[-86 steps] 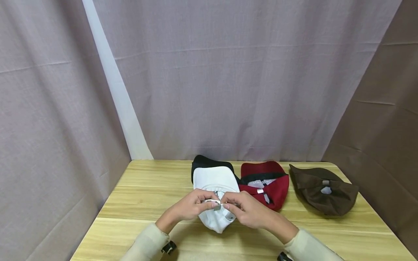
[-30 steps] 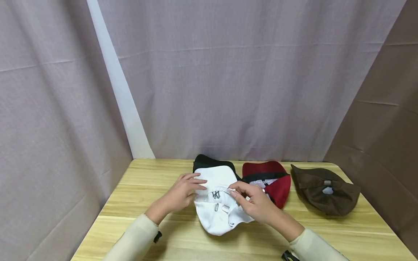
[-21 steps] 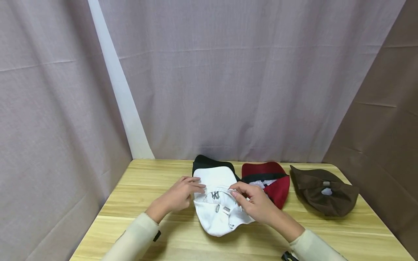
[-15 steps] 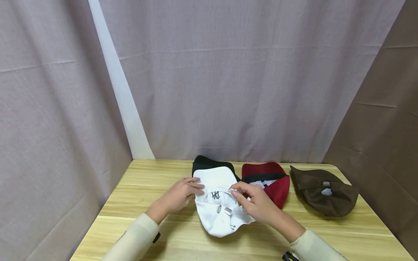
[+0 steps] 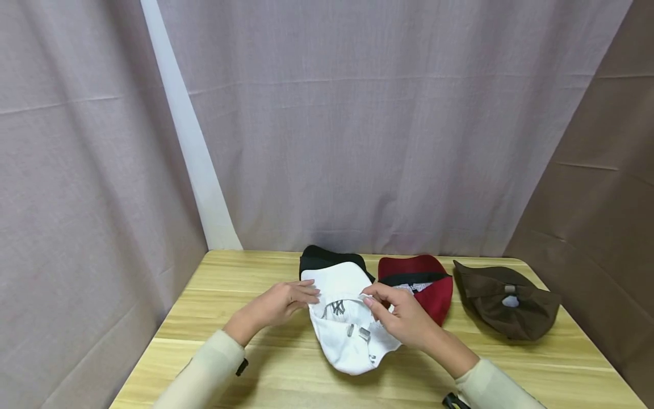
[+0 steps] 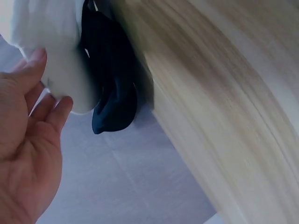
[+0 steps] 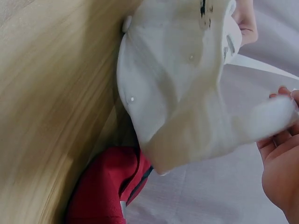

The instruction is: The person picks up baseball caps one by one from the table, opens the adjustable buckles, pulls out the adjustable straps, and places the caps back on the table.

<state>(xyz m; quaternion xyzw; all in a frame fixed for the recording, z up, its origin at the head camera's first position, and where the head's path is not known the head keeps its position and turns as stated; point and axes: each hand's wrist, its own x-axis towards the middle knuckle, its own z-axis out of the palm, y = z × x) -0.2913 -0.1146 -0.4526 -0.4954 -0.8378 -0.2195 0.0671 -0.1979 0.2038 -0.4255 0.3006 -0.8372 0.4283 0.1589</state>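
Note:
A white baseball cap (image 5: 338,341) lies tipped back in the middle of the table, its open underside towards me and a dark embroidered logo showing inside. My left hand (image 5: 280,304) holds the left edge of its brim (image 6: 70,79) between thumb and fingers. At the cap's right, my right hand (image 5: 403,318) pinches the loose end of the back strap (image 7: 268,119), which stretches out from the cap in the right wrist view. A small metal buckle (image 5: 364,334) shows near the middle of the cap.
Behind the white cap lies a black cap (image 5: 324,257), partly covered. A dark red cap (image 5: 436,301) sits close on the right, partly behind my right hand. Farther right is a brown cap (image 5: 506,307). Curtains surround the wooden table (image 5: 225,284).
Both hands were together at the cap's strap; the left has since moved away to the brim and the right has drawn the strap end rightward. The cap has shifted slightly right and turned a little.

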